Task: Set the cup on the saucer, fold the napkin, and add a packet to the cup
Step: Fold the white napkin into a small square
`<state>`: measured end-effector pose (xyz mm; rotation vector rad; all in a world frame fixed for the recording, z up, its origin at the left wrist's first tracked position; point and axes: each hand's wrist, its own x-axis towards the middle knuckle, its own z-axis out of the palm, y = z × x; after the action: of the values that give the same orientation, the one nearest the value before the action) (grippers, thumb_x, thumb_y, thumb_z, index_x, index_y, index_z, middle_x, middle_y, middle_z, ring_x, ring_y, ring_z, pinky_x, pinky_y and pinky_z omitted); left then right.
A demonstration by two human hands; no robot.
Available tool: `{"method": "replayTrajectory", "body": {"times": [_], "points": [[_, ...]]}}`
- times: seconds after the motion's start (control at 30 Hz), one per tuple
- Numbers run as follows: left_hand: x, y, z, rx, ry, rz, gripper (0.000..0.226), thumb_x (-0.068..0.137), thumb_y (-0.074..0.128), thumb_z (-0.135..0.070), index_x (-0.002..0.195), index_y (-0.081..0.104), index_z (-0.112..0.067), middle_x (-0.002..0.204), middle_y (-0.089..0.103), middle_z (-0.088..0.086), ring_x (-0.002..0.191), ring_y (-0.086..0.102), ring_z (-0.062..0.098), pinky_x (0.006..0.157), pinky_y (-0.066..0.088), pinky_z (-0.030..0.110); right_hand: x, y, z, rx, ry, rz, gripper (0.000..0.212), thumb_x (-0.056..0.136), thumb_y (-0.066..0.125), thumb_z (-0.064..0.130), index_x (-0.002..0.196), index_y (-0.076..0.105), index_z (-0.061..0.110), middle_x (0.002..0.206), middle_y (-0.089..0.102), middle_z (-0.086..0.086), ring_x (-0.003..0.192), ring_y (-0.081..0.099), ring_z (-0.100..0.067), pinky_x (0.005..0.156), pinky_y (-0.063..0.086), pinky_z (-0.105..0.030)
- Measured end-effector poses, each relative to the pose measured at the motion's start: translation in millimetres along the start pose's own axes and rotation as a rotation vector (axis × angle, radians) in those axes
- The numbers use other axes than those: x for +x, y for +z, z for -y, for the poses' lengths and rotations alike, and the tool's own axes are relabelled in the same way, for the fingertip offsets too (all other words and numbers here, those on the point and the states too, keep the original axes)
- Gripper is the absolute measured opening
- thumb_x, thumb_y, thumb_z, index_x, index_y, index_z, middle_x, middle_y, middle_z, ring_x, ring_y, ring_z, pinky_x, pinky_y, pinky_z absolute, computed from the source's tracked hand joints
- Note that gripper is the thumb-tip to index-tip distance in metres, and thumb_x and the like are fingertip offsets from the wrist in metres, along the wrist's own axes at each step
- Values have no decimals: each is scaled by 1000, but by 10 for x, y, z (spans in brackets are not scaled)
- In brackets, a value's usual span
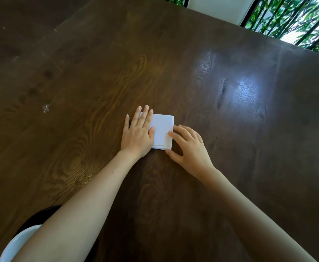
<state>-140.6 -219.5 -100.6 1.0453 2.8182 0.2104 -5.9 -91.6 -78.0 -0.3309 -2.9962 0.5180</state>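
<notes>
A white napkin (162, 130) lies folded into a small rectangle in the middle of the dark wooden table (192, 72). My left hand (138, 131) lies flat, palm down, over the napkin's left part with fingers straight. My right hand (188, 146) touches the napkin's right edge with curled fingertips, thumb resting on the table just below its corner. At the bottom left, a white curved rim (17, 242), perhaps the cup or the saucer, peeks out from under my left forearm. No packet is in view.
The table's far edge runs diagonally across the upper right, with green plants (296, 17) behind glass beyond it. A small pale mark (45, 108) sits on the wood at the left. A glare patch (247, 91) shines at the right.
</notes>
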Motion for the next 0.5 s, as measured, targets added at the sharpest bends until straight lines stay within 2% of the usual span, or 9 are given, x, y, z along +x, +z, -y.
{"method": "replayTrajectory", "body": {"times": [0.07, 0.27, 0.37, 0.5], "points": [[-4, -1, 3, -8, 3, -7, 57, 98, 15, -40, 149, 3, -19, 160, 0, 0, 147, -6, 19, 117, -2, 45, -55, 19, 54, 33, 30, -63, 41, 88, 57, 41, 124, 58, 22, 128, 56, 2, 124, 43, -18, 107, 34, -40], [-3, 7, 35, -56, 16, -16, 56, 98, 17, -38, 149, 3, -19, 160, -1, 0, 146, -6, 18, 118, -3, 43, -117, 154, 139, 100, 74, -246, 23, 82, 68, 21, 103, 72, 13, 102, 69, -2, 98, 61, -25, 83, 48, -40], [3, 12, 61, -64, 30, -17, 56, 98, 17, -38, 149, 3, -19, 160, -1, 0, 146, -6, 17, 117, -4, 42, -139, 184, 123, 34, 74, -301, 20, 81, 70, 23, 100, 74, 18, 101, 71, 2, 96, 61, -25, 83, 47, -40], [39, -32, 89, -99, 35, 71, 58, 99, 20, -38, 149, -3, -21, 159, -9, 0, 145, -13, 15, 115, -11, 40, -151, 144, 134, 2, 112, -241, 21, 84, 66, 28, 103, 73, 23, 109, 68, 4, 103, 59, -24, 90, 44, -41]]}}
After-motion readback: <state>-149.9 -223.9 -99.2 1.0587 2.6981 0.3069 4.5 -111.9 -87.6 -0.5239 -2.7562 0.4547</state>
